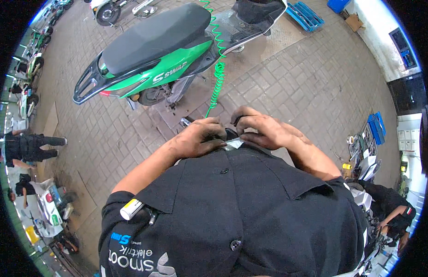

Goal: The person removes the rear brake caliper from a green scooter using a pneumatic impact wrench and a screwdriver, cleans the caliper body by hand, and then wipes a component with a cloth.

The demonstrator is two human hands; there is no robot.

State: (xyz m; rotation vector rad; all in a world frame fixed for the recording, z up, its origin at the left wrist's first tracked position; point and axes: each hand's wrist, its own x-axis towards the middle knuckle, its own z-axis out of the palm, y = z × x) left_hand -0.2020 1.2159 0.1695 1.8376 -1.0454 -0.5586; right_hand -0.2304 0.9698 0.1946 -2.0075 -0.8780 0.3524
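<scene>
Close in front of my black shirt [278,207], both hands meet over a small pale, crumpled piece that looks like plastic wrapping [233,145]. My left hand [200,137] is closed, its thumb and fingers pinching the piece's left side. On the other side my right hand [264,131] has its fingers curled, with the thumb at the piece's right edge. Something dark shows between the hands, too hidden to name. Beyond them stands a green and black scooter [154,60]. A coiled green hose [217,85] hangs down in front of it, its lower end behind my left hand.
A blue tool tray [305,16] lies at the far right of the scooter. Further right are a blue toolbox [376,128] and scattered parts [361,154]. Another person [394,207] crouches at the lower right; one stands at left [29,145]. Parked scooters line the left side.
</scene>
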